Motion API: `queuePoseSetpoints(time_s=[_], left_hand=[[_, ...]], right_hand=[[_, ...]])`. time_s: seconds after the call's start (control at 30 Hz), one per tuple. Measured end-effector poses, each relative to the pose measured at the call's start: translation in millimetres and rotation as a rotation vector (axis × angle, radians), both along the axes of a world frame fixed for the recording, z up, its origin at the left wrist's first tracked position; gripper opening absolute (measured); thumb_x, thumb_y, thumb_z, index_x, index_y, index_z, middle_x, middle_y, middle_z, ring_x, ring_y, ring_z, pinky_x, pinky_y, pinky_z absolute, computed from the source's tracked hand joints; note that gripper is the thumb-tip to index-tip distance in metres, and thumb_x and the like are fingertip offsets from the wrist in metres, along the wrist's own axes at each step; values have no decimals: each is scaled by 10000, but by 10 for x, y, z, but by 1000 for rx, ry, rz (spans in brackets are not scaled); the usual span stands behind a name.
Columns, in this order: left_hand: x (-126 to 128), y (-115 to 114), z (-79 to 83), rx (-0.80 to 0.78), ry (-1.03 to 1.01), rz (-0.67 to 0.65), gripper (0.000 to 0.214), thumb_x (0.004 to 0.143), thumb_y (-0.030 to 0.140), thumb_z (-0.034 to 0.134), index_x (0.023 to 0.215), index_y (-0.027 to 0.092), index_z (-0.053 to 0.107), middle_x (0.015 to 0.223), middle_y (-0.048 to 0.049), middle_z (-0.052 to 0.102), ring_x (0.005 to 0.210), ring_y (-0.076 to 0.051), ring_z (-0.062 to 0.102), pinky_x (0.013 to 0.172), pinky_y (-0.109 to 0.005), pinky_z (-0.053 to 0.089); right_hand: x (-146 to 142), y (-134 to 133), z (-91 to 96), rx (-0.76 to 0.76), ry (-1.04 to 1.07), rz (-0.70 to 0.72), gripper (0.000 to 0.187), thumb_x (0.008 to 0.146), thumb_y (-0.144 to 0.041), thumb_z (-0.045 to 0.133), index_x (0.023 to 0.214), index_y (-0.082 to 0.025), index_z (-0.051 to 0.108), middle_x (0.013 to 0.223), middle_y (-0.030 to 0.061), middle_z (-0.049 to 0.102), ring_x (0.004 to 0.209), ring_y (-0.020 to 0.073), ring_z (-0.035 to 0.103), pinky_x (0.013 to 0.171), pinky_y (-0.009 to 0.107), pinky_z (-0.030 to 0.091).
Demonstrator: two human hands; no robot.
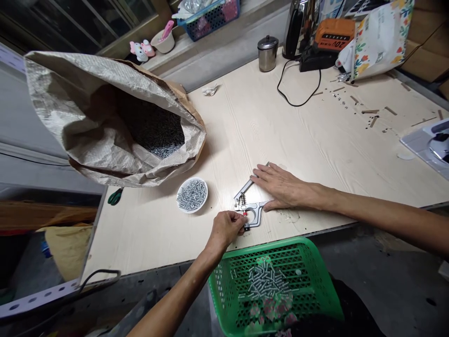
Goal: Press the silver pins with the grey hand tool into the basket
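Observation:
A small silver hand press [258,213] with a coil spring and a red part lies at the table's front edge. Its raised lever [243,189] slants up to the right. My right hand [282,185] rests on the lever's far end, fingers stretched out and thumb apart near the press's body. Beside the red part, my left hand [228,227] is closed in a pinch; what its fingertips hold is hidden. A white bowl [182,208] full of small silver screw-like pieces stands left of the press. Below the table edge, a green basket [219,292] contains more such metal pieces.
A large woven sack [59,103] of dark metal pieces stands open at left, with green-handled scissors [115,196] nearby. Farther back are a metal canister [267,54], a black cable [298,105], an orange battery [334,35] and a flowered bag [380,44]. Scraps litter the right.

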State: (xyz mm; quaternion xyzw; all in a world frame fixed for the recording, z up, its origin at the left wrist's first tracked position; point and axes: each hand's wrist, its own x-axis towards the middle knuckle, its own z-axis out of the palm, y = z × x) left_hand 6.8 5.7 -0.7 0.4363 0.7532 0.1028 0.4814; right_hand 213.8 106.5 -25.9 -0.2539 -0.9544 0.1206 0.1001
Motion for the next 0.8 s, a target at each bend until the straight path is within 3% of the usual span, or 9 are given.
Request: queuePoseSetpoints(time_s=[0.2, 0.4, 0.5, 0.57, 0.63, 0.7, 0.8], left_hand=[[19, -14, 3, 9, -20, 39, 206, 726, 307, 661, 587, 154, 654, 493, -5, 633, 474, -137, 582, 554, -255, 441], [-4, -33, -25, -2, -5, 30, 213, 763, 318, 637, 623, 157, 647, 513, -11, 639, 494, -148, 597, 573, -272, 455], [15, -105, 3, 59, 129, -69, 254, 815, 345, 595, 649, 160, 645, 567, -30, 643, 548, -173, 609, 590, -299, 461], [65, -151, 27, 244, 301, -163, 234, 843, 357, 580, 753, 159, 665, 758, -73, 684, 712, -213, 637, 651, -333, 484], [139, -148, 35, 475, 435, -285, 239, 839, 343, 613, 985, 160, 658, 1070, -119, 661, 976, -266, 604, 787, -387, 497], [214, -70, 22, 621, 466, -439, 451, 815, 320, 659, 1222, 157, 552, 1317, -150, 542, 1185, -307, 487, 925, -443, 460], [292, 136, -1, 641, 439, -650, 591, 818, 304, 649, 1340, 138, 427, 1353, -155, 503, 1194, -304, 454, 974, -453, 432]], right_hand=[[-67, 52, 35, -16, -31, 7, 899, 612, -517, 818, 1320, -115, 436, 1204, 165, 572, 1097, 337, 504, 1015, 549, 334], [-69, 37, 87, -28, -47, 40, 719, 700, -429, 797, 1278, -161, 462, 1098, 117, 602, 965, 278, 512, 859, 431, 407], [-62, 8, 89, -77, -4, 41, 667, 739, -371, 778, 1287, -173, 453, 1084, 110, 601, 945, 258, 509, 803, 385, 422], [-62, -21, 78, -114, 9, 20, 686, 731, -326, 791, 1296, -158, 441, 1077, 115, 596, 930, 248, 508, 764, 359, 431], [-67, -55, 57, -130, 19, -2, 720, 723, -290, 800, 1316, -143, 417, 1077, 121, 593, 927, 244, 508, 745, 346, 438], [-74, -86, 28, -127, 45, -2, 746, 741, -283, 786, 1348, -138, 379, 1082, 126, 592, 935, 243, 509, 768, 354, 444], [-67, -116, -7, -111, 74, 15, 762, 781, -322, 744, 1389, -132, 325, 1109, 138, 584, 974, 253, 511, 822, 388, 449]])
